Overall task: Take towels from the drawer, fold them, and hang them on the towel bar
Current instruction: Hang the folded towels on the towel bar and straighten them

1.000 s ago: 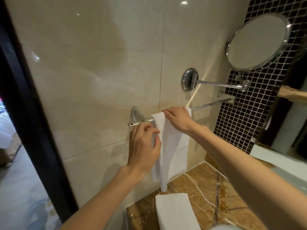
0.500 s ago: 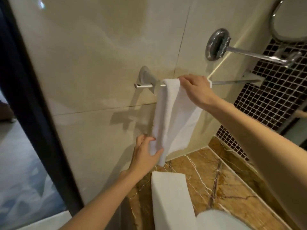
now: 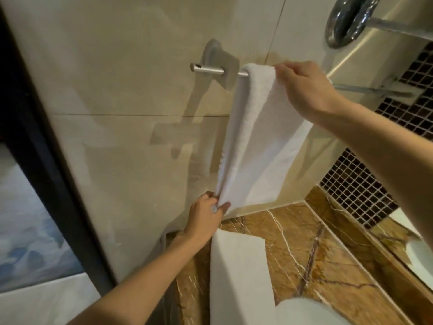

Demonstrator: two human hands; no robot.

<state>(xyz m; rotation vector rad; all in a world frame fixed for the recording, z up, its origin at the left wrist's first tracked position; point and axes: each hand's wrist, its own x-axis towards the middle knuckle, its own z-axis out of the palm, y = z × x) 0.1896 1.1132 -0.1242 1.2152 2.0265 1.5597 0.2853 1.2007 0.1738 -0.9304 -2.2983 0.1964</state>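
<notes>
A white folded towel hangs over the chrome towel bar on the beige tiled wall. My right hand rests on the towel's top fold at the bar, fingers closed over the cloth. My left hand pinches the towel's lower left corner just above the counter. A second folded white towel lies on the brown marble counter below. The bar's right stretch runs behind my right hand toward the mosaic wall.
A chrome mirror arm mount sticks out of the wall at the upper right. Dark mosaic tiles cover the right wall. A black door frame runs down the left. A white rounded object sits at the bottom edge.
My left hand slid from the bar down the towel's left edge to its bottom corner. My right hand stayed at the top fold. The camera moved closer and tilted down.
</notes>
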